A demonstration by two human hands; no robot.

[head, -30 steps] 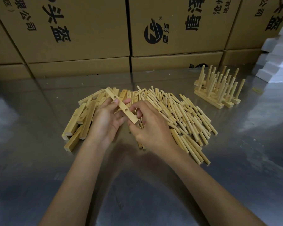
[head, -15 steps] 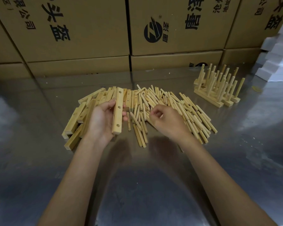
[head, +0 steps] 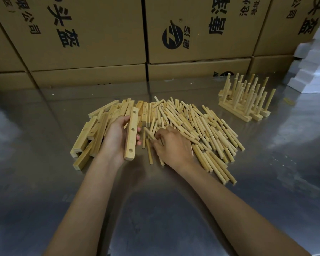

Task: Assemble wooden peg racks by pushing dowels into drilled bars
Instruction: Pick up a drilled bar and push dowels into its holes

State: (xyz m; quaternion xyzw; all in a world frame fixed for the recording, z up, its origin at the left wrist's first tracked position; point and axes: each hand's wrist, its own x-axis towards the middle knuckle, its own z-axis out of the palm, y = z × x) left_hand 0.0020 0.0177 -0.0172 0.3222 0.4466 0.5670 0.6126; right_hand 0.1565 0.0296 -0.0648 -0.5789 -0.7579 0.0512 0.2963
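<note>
Stacked along the back: cardboard boxes [head: 107, 34], printed in black. Spreading beneath everything: a shiny metal table [head: 155, 209]. Leaning at the far right edge: white foam blocks [head: 314, 71]. Lying mid-table: a heap of loose dowels [head: 201, 126], with a pile of drilled bars [head: 96, 130] touching it on the left. Standing well apart at the far right: finished peg racks [head: 246, 100], pegs pointing up. Gripping one bar [head: 131, 133] in the left hand [head: 116, 137], fingers curling round from behind, tips showing past its right edge, three holes facing up. Reaching into the near edge of the dowels with the right hand [head: 172, 146], fingers curling down and touching several sticks; cannot tell whether pinching one.
</note>
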